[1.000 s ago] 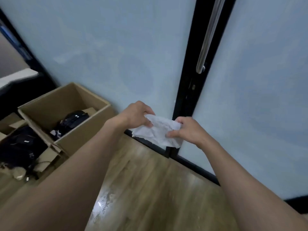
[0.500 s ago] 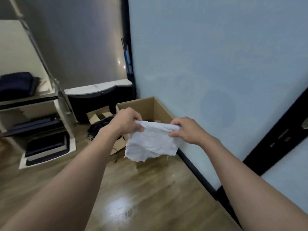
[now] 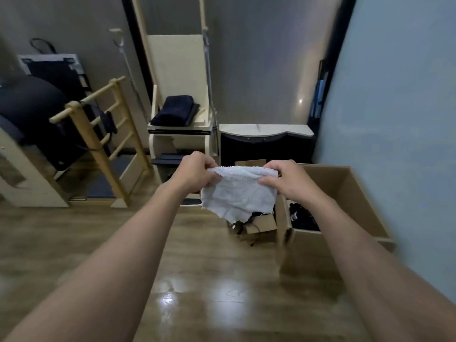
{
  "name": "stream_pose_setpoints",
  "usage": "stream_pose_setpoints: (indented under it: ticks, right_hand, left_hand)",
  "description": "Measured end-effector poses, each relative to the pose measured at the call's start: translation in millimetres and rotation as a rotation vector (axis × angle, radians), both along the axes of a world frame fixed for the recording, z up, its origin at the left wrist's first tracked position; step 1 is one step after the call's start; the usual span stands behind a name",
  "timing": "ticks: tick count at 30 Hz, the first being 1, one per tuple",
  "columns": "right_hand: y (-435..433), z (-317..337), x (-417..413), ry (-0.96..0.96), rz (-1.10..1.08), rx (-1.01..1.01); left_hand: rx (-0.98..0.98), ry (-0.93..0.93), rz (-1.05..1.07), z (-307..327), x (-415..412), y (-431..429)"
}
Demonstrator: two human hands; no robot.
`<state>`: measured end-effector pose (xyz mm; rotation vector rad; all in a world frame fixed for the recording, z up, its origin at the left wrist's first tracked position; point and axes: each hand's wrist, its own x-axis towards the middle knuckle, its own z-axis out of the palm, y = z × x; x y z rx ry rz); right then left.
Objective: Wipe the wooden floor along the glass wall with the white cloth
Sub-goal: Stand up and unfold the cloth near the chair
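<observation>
The ragged white terry cloth (image 3: 240, 193) is pinched taut between left hand (image 3: 197, 172) and right hand (image 3: 287, 181), well above the glossy brown wooden floor (image 3: 197, 280).

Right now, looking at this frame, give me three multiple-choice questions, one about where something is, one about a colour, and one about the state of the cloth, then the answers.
1. Where does the open cardboard box stand?
A. On the shelf unit
B. On the wooden floor beside the glass wall
C. On the wooden ladder frame

2. What colour is the folded towel on the shelf unit?
A. Dark navy
B. Yellow
C. Red

3. How is the white cloth held?
A. Flat on the floor
B. By one hand only
C. In the air, top edge gripped by both hands

Answers: 1 B, the box sits on the floor at the right, next to the pale blue wall. 2 A, the towel looks dark navy against the cream shelf. 3 C, the left hand and right hand pinch its upper edge while it hangs clear of the floor.
</observation>
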<state>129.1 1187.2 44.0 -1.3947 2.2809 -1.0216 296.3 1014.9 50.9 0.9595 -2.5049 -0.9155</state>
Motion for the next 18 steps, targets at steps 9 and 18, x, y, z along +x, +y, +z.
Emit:
stream_pose_setpoints:
  ticks: [9, 18]
  right_hand:
    - [-220.5, -10.6, -5.7, -0.004, 0.058, 0.002]
    - [-406.9, -13.9, -54.5, -0.021, 0.045, 0.015]
  left_hand:
    - [0.011, 0.063, 0.206, -20.9, 17.7, -190.5]
    - [0.037, 0.049, 0.236, -30.7, -34.9, -375.9]
